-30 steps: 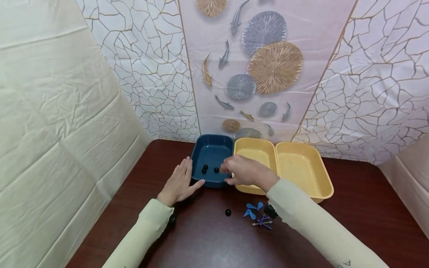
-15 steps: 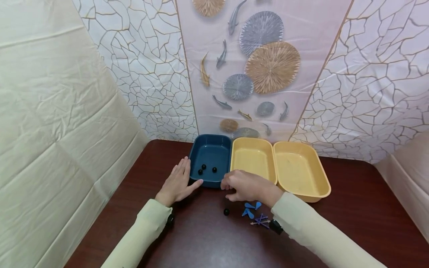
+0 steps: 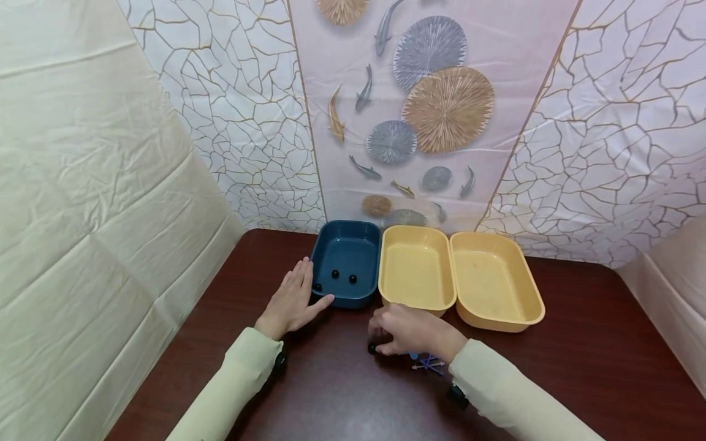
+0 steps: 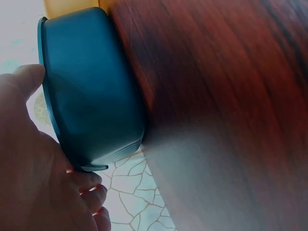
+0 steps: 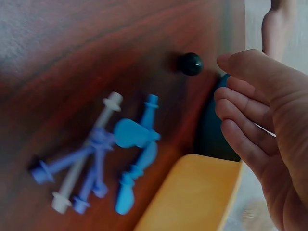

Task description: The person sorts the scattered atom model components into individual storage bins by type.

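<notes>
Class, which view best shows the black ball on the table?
The right wrist view: the black ball looks large and whole. The head view shows it small beside the right hand; the left wrist view misses it.

Pale yellow-green long L sleeve (image 3: 237, 376), same-col. R sleeve (image 3: 518, 395), sm. blk L-wrist device (image 3: 280, 362), sim. blk R-wrist device (image 3: 457, 397), bare hands (image 3: 288, 301)

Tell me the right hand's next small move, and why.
Probably, the right hand should pinch the black ball: it lies on the table right beside that hand, not yet gripped, while three similar balls already sit in the blue tray.
</notes>
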The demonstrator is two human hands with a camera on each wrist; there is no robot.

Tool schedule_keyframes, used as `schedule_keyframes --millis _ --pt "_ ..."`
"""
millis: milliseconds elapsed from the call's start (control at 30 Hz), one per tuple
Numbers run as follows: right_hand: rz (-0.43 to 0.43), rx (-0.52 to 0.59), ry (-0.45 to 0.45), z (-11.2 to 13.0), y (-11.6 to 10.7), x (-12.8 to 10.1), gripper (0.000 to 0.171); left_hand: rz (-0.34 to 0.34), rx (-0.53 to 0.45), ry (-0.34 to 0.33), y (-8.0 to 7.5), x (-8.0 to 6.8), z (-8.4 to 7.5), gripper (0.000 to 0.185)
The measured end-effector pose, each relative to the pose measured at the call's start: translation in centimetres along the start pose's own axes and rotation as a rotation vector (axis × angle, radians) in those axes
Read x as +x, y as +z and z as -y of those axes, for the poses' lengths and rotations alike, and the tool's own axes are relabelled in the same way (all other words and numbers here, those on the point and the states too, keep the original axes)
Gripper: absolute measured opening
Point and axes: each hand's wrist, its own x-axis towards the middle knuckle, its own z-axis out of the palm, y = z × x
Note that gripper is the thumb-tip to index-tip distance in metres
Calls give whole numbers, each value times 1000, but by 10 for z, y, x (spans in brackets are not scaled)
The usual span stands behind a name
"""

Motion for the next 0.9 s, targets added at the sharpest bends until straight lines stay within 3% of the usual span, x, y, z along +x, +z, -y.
schedule_keyframes --millis 433,900 --pt "-61 129 6 -11 34 3 13 -6 2 5 0 0 1 101" --pt "-110 84 -6 -7 12 7 11 -17 5 8 1 -1 0 100"
